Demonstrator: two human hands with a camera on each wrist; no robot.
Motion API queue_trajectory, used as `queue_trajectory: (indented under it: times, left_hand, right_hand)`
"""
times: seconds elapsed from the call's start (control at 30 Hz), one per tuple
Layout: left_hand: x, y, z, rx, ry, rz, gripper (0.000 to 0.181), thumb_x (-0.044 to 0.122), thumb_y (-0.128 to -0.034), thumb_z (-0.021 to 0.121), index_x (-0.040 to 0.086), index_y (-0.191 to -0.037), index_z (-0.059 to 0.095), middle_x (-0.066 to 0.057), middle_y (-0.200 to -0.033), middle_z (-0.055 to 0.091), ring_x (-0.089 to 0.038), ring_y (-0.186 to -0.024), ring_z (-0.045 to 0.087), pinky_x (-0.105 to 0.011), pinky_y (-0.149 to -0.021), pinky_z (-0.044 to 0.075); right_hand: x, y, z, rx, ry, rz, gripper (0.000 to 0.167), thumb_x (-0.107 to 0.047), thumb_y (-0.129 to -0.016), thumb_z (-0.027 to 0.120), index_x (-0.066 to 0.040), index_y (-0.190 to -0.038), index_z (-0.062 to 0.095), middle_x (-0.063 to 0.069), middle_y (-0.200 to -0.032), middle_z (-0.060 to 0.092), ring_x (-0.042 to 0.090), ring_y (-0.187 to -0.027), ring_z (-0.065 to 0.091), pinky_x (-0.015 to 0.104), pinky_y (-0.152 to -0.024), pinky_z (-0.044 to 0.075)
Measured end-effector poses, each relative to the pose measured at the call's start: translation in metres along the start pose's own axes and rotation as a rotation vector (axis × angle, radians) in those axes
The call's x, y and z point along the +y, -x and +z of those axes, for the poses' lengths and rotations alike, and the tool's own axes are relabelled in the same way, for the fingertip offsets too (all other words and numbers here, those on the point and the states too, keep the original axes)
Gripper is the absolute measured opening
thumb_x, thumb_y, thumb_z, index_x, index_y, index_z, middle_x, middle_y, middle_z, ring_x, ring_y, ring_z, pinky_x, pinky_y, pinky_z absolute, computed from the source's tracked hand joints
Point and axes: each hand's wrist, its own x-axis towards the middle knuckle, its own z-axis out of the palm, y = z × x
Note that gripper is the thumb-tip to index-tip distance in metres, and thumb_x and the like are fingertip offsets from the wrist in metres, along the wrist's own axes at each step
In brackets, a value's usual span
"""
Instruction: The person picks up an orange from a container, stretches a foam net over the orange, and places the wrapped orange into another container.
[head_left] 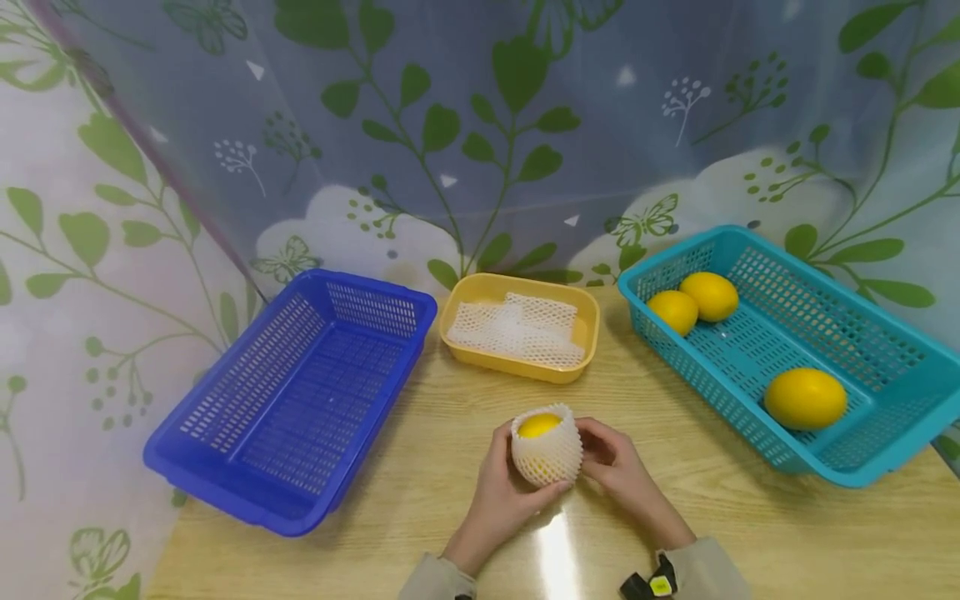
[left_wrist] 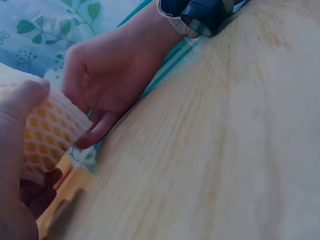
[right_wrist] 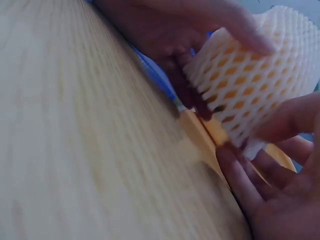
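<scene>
Fingers of the left hand (head_left: 504, 498) curl round the left side of a foam net (head_left: 551, 467), thumb across its lower front, spread only as wide as the bundle. Right hand (head_left: 617, 468): fingers bent in close, fingertips seeming to pinch the net's hem, clearest in the right wrist view; exact grip partly hidden.

Inside the net, lower centre of the head frame: one yellow fruit (head_left: 540, 425), top showing at the mouth, sides showing through the mesh. Held above the wooden table (head_left: 420, 442).

Step in hand, as I judge it: fitting the net round the fruit, near done. Next move seems to call for the right fingers to even the hem while the left steadies; too hard a tug could pop the fruit out.

Upper centre: yellow tray (head_left: 517, 368) of white nets (head_left: 517, 327). Right: teal basket (head_left: 738, 354) with three bare fruits (head_left: 806, 398). Left: blue basket (head_left: 322, 417).
</scene>
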Motion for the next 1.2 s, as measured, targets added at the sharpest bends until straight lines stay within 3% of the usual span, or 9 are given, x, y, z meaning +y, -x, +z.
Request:
queue_trajectory:
  times: [0.23,0.33,0.6,0.9,1.03,1.2]
  left_hand:
    - [0.0008,-0.0002,-0.0013,0.06,0.058,0.051,0.088,0.023,-0.0714,0.091,0.024,-0.142,0.039,0.001,-0.138,0.052,-0.02,-0.125,0.051,-0.039,-0.109,0.038]
    - [0.0007,0.0,-0.0008,0.045,0.07,0.037,0.088,0.022,-0.0724,0.09,0.024,-0.143,0.038,0.002,-0.138,0.051,-0.02,-0.125,0.05,-0.039,-0.109,0.037]
    - [-0.0002,0.0019,0.0006,-0.067,0.038,-0.026,0.093,0.024,-0.0759,0.087,0.027,-0.147,0.027,0.002,-0.14,0.046,-0.018,-0.126,0.048,-0.041,-0.112,0.034]
    - [-0.0003,0.0006,0.0018,-0.102,0.013,0.015,0.096,0.022,-0.0768,0.087,0.024,-0.149,0.023,0.0,-0.143,0.045,-0.018,-0.128,0.047,-0.041,-0.112,0.033]
    - [0.0007,0.0004,0.0013,-0.119,0.027,-0.011,0.093,0.022,-0.0771,0.087,0.022,-0.146,0.025,0.003,-0.142,0.046,-0.016,-0.129,0.047,-0.04,-0.112,0.033]
    - [-0.0001,0.0006,0.0004,-0.128,0.034,-0.039,0.089,0.024,-0.0767,0.087,0.021,-0.143,0.027,0.005,-0.14,0.047,-0.015,-0.127,0.048,-0.038,-0.112,0.034]
  right_hand:
    - [-0.0035,0.0002,0.001,-0.194,-0.59,0.103,0.055,0.007,-0.093,0.031,-0.018,-0.134,0.058,0.002,-0.124,0.064,0.014,-0.106,0.063,0.033,-0.085,0.055]
    - [-0.0028,0.0001,0.0007,-0.247,-0.711,0.13,0.059,0.008,-0.094,0.026,-0.019,-0.136,0.056,0.003,-0.124,0.064,0.015,-0.105,0.063,0.031,-0.085,0.055]
    - [-0.0013,0.0007,0.0008,-0.267,-0.7,0.107,0.056,0.011,-0.091,0.029,-0.016,-0.133,0.054,0.003,-0.123,0.064,0.013,-0.102,0.063,0.028,-0.082,0.054]
    - [-0.0034,0.0007,0.0012,-0.266,-0.664,0.097,0.056,0.013,-0.091,0.03,-0.014,-0.135,0.052,0.005,-0.126,0.062,0.014,-0.106,0.062,0.03,-0.084,0.054]
    - [-0.003,0.0013,-0.0003,-0.262,-0.661,0.123,0.054,0.012,-0.092,0.031,-0.014,-0.135,0.052,0.006,-0.127,0.062,0.014,-0.107,0.061,0.03,-0.086,0.054]
    - [-0.0029,0.0023,-0.0015,-0.276,-0.739,0.123,0.063,0.015,-0.091,0.028,-0.019,-0.139,0.052,0.004,-0.13,0.061,0.015,-0.11,0.061,0.031,-0.087,0.054]
